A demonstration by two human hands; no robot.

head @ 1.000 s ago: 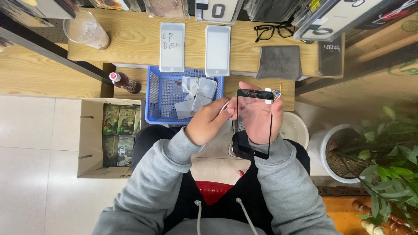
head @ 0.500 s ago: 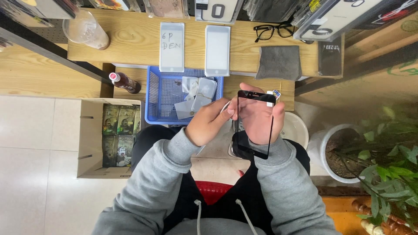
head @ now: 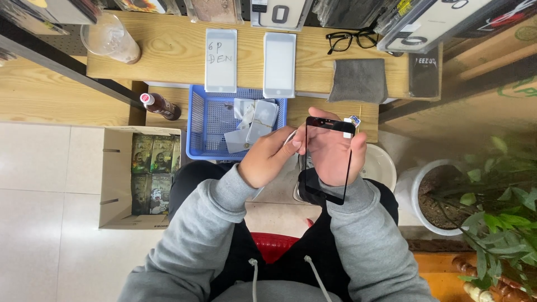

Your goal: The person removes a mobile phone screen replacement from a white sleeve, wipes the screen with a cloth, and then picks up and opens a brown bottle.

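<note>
The right hand point(head: 335, 154) is curled around a black-framed glass screen panel point(head: 328, 159), held upright over the lap — palm showing through the clear glass; the left hand point(head: 274, 156) pinches at the panel's left edge; a blue basket point(head: 201, 126) sits just beyond, against the wooden table point(head: 168, 50).

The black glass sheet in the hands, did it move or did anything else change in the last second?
Almost nothing changed. The right hand still holds the black-framed glass sheet upright in the same spot, and the left hand still touches its left edge. The blue basket, the two white sheets on the wooden table and the grey cloth stayed put.
</note>
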